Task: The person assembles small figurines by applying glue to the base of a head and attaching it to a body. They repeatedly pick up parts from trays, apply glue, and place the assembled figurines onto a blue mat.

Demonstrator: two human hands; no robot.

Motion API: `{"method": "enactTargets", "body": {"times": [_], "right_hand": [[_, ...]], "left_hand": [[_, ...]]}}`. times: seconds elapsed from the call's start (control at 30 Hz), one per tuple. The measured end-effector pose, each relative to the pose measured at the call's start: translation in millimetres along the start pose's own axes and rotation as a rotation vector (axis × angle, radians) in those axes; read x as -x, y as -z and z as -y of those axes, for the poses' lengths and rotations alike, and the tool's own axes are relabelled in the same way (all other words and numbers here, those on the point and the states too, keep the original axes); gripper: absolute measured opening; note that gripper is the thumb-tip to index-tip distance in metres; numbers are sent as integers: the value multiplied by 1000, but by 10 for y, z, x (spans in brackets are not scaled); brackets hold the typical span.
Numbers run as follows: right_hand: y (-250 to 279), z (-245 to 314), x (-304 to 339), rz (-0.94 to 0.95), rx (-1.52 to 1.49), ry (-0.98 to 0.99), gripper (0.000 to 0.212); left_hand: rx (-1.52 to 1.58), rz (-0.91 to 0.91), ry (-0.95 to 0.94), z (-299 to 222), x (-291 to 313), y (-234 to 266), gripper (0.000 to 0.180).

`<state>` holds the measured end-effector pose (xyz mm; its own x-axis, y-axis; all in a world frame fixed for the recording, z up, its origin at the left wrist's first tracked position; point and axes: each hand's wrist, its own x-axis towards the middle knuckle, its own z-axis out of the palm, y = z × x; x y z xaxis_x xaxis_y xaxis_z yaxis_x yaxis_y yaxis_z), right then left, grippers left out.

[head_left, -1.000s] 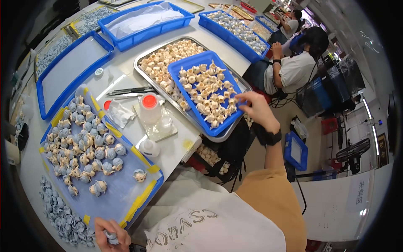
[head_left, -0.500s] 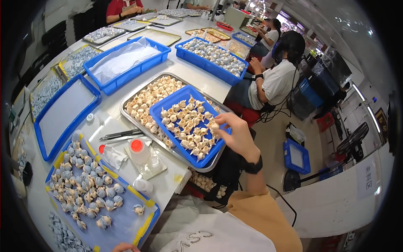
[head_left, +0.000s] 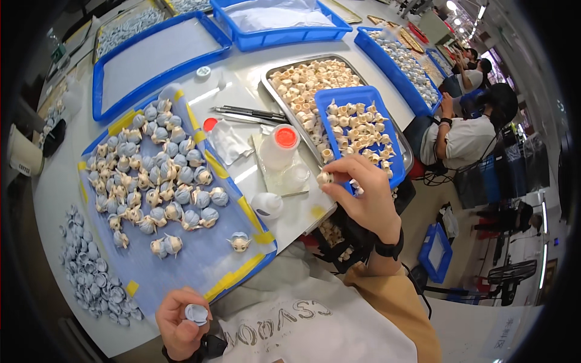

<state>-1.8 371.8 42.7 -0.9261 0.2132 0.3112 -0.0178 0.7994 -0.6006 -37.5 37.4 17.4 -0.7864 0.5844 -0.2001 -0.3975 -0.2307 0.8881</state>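
Note:
My right hand (head_left: pixel 368 192) pinches a small cream doll head piece (head_left: pixel 325 177) between thumb and fingertips. It hovers by the near edge of the small blue tray (head_left: pixel 396 158), where several more such pieces lie. At the bottom, my left hand (head_left: pixel 179 325) is closed around a pale blue hollow cap piece (head_left: pixel 196 313). Beyond it, a blue-lined tray (head_left: pixel 200 259) with yellow tape carries many cream heads with blue caps, some tipped over. One capped head (head_left: pixel 239 242) sits apart near its right corner, face up. A pile of loose blue caps (head_left: pixel 91 269) lies left of this tray.
Under the small tray is a metal tray (head_left: pixel 270 77) of cream pieces. Between the trays stand a red-topped bottle (head_left: pixel 282 148), a small white bottle (head_left: pixel 267 206) and dark pens or tweezers (head_left: pixel 251 112). A co-worker (head_left: pixel 469 136) sits at right, beside a blue bin (head_left: pixel 363 45).
The view has swung left and down. My right hand has left the small blue tray with a head piece. My left hand has come further into view with a blue cap.

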Motion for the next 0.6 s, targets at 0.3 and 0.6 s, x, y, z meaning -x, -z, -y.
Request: {"method": "enactTargets", "body": {"times": [0.3,0.6], "right_hand": [[-127,23,-228,97,112,86,19],[-252,18,-183,17,140,76,21]], "left_hand": [[292,-71,-135,-212,-48,159,38],[455,-181,51,-224,-3,157,46]]}}
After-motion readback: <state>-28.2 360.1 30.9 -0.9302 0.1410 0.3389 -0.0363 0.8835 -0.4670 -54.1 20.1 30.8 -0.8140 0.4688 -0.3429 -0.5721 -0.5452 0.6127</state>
